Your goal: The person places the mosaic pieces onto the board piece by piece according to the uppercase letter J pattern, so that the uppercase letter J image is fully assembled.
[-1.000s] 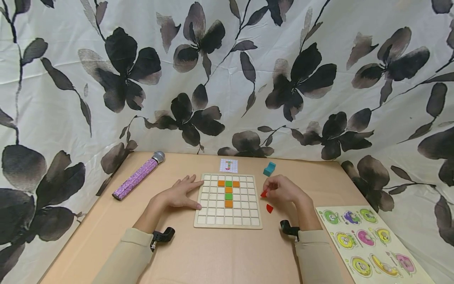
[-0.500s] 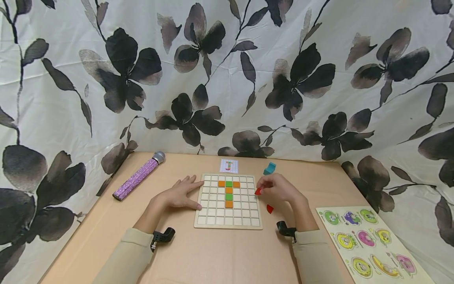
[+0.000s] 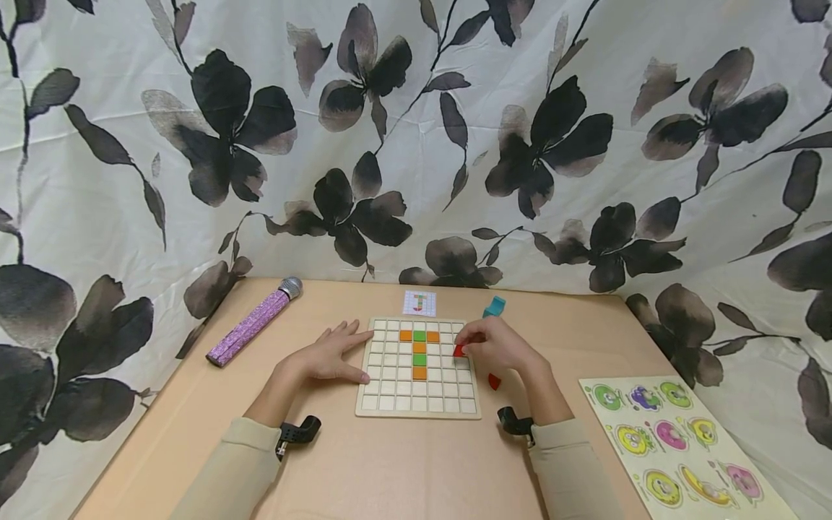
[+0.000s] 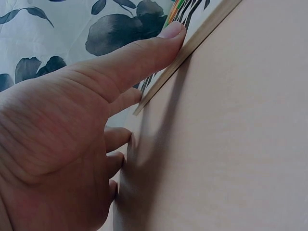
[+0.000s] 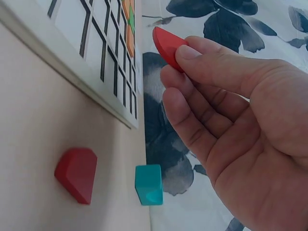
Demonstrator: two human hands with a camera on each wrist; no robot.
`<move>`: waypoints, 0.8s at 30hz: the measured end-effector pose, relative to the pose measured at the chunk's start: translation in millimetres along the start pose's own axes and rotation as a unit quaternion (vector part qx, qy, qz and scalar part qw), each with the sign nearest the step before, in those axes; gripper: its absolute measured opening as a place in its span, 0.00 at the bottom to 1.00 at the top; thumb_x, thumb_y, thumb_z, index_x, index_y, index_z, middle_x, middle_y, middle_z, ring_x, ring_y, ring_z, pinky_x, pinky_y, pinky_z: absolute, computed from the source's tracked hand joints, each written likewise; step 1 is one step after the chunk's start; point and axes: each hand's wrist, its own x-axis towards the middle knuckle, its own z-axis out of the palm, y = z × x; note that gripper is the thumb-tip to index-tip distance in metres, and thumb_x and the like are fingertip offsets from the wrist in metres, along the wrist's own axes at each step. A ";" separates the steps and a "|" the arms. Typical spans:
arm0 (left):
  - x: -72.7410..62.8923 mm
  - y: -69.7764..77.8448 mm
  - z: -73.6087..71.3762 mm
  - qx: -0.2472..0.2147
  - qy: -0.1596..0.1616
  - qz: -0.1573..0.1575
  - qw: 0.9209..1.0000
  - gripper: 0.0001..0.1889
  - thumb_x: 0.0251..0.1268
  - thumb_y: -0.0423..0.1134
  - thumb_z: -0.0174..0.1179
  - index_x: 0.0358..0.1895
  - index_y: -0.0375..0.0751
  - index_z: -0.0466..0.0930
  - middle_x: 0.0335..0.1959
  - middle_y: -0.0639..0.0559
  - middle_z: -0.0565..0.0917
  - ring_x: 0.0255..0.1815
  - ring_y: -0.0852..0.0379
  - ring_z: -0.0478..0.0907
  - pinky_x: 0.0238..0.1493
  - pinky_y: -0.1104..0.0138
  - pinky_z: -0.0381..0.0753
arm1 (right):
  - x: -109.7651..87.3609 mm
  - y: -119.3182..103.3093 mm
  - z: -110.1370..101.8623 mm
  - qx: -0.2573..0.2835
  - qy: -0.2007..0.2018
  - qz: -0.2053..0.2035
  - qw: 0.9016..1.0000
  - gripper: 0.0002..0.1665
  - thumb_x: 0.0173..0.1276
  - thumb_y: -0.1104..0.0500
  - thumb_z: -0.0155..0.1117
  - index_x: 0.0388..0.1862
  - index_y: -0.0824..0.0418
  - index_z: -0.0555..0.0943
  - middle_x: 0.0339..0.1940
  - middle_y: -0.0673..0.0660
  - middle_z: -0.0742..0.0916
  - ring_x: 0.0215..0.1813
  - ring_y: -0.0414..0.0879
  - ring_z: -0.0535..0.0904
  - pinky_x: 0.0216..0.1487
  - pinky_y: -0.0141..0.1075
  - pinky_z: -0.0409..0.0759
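A square pale board (image 3: pixel 383 401) with a grid of cells lies mid-table, orange and green square tiles (image 3: pixel 419 360) forming a T shape in it. My left hand (image 3: pixel 325 359) rests at the board's left edge, fingers spread; in the left wrist view its thumb (image 4: pixel 144 55) lies on the rim. Between thumb and fingertips, my right hand (image 3: pixel 502 348) pinches a red quarter-round piece (image 5: pixel 167 44), held over the board's right columns. A second red piece (image 5: pixel 79 174) of similar shape lies on the table right of the board, partly behind the right hand in the head view.
Beyond the right hand stands a teal block (image 3: pixel 495 307) with a curved cut. A small printed grid card (image 3: pixel 419 303) lies behind the board. A glittery pink microphone (image 3: pixel 253 326) is at the back left, a fruit picture board (image 3: pixel 650 404) at the right.
My right hand has moved left with the red piece, from beside the board to over its right columns. The left hand has stayed in place.
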 end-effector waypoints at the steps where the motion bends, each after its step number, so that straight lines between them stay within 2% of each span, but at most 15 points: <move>1: 0.2 0.2 0.1 0.000 0.000 -0.001 1.000 0.52 0.57 0.62 0.73 0.82 0.45 0.61 0.85 0.29 0.48 0.86 0.28 0.39 0.83 0.34 0.37 | 0.5 -1.1 0.7 0.000 0.000 -0.002 1.000 0.09 0.71 0.68 0.68 0.46 0.61 0.90 0.41 0.50 0.91 0.45 0.47 0.83 0.51 0.39 0.85; 8: 0.2 0.4 -0.5 -0.003 0.001 -0.001 1.000 0.52 0.57 0.62 0.74 0.82 0.45 0.62 0.84 0.28 0.48 0.85 0.27 0.39 0.83 0.33 0.37 | 4.1 -6.9 8.2 0.000 -0.010 -0.011 1.000 0.09 0.71 0.65 0.70 0.48 0.61 0.91 0.43 0.50 0.91 0.44 0.45 0.83 0.49 0.34 0.84; 16: 0.4 0.6 -1.0 0.002 0.000 -0.002 1.000 0.52 0.57 0.62 0.73 0.82 0.45 0.61 0.84 0.28 0.48 0.85 0.27 0.39 0.83 0.33 0.37 | 7.5 -15.8 16.2 -0.003 -0.020 -0.020 1.000 0.08 0.70 0.65 0.70 0.45 0.57 0.92 0.44 0.48 0.92 0.51 0.45 0.84 0.57 0.41 0.85; 24: 0.7 1.0 -0.7 -0.002 -0.003 -0.002 1.000 0.52 0.57 0.62 0.74 0.82 0.45 0.61 0.84 0.28 0.48 0.85 0.27 0.39 0.83 0.34 0.37 | 8.7 -22.1 22.7 -0.010 -0.038 -0.029 0.999 0.09 0.70 0.64 0.72 0.47 0.57 0.92 0.43 0.46 0.92 0.49 0.45 0.83 0.55 0.38 0.85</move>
